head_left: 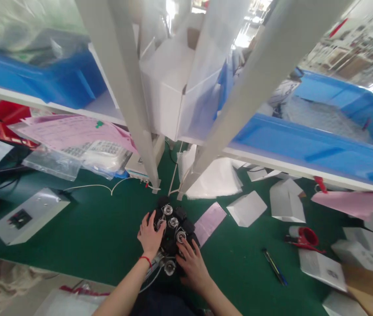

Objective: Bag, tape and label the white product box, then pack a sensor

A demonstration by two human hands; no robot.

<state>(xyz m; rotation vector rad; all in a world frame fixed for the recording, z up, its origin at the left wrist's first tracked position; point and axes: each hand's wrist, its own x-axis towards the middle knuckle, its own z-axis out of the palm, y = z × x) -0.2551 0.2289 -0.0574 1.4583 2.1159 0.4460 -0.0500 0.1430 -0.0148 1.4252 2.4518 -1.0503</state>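
Observation:
A cluster of black parts with round silver faces (173,222) lies on the green table near its front edge. Thin pale cables (151,274) run out of it toward me. My left hand (150,237) is on the cluster's left side, thumb and fingers curved round one black piece with a silver face. On the right side, my right hand (190,260) has its fingers bent over another such piece (181,237). A separate silver-faced piece (169,267) sits between my wrists. The exact kind of these parts is too small to make out, and my fingers partly cover them.
Grey shelf posts (140,101) stand right behind the cluster. A pink slip (210,224), folded white boxes (247,208), pens (274,267) and a red tape dispenser (306,239) lie to the right. A metal box (30,215) is at left; blue bins (321,136) sit overhead.

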